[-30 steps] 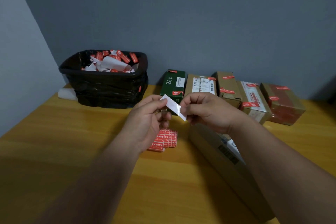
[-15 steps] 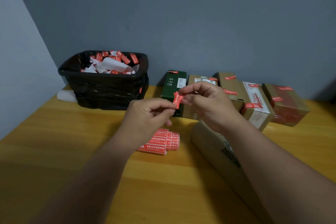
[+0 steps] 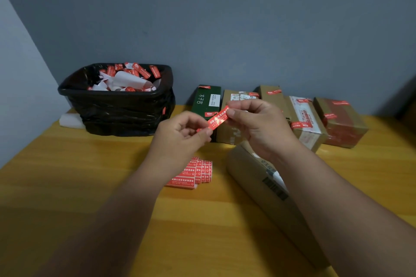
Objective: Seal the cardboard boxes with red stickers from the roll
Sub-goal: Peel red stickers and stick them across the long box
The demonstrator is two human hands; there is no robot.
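Between frames the sticker (image 3: 218,120) turned red-face up, stretched flat between both hands: left hand (image 3: 184,135) and right hand (image 3: 254,123) pinched its ends above the unsealed box (image 3: 265,186), probably ready for sticking.

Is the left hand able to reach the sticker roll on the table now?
Probably not at once: the left hand and right hand both pinch a red sticker. The roll lies just below, nothing covering it.
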